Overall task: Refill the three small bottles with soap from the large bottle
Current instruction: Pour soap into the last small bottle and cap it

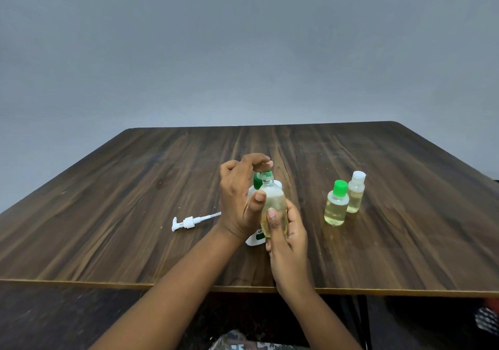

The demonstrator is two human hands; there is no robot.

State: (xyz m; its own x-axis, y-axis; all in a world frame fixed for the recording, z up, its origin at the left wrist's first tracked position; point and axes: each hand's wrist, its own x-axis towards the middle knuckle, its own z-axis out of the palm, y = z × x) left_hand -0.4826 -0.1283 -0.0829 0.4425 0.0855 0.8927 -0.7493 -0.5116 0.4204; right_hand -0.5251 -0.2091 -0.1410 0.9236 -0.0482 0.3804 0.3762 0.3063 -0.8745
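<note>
Bottle sits raised over the worktop, right hand wrapping its body, left hand fingers pinching the green cap. We judge it light, thin-walled, soap-slick: grip low, squeeze gently.

I can read nothing here. The white large bottle behind my hands carries a green label with a small dark mark near its foot (too blurred and too small to make out any letters).
</note>
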